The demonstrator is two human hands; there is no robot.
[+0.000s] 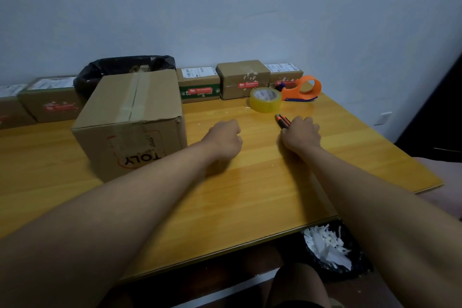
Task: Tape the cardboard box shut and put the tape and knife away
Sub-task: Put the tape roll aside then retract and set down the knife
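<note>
A large cardboard box (130, 122) stands on the left of the wooden table (225, 207), its top flaps closed with a strip of tape along the seam. My left hand (225, 139) hovers as a loose fist just right of the box, holding nothing. My right hand (301, 134) rests on the table with its fingers curled over the handle of a black and orange utility knife (281, 119), whose tip sticks out toward the far side. A roll of clear tape (265, 99) lies beyond the knife. An orange tape dispenser (301, 89) sits behind the roll.
Several small taped parcels (242, 79) line the wall at the back. A black-lined bin (125, 70) stands behind the large box. Below the table's right front edge is a bin of white paper scraps (330, 245). A dark object (435, 112) stands at the far right.
</note>
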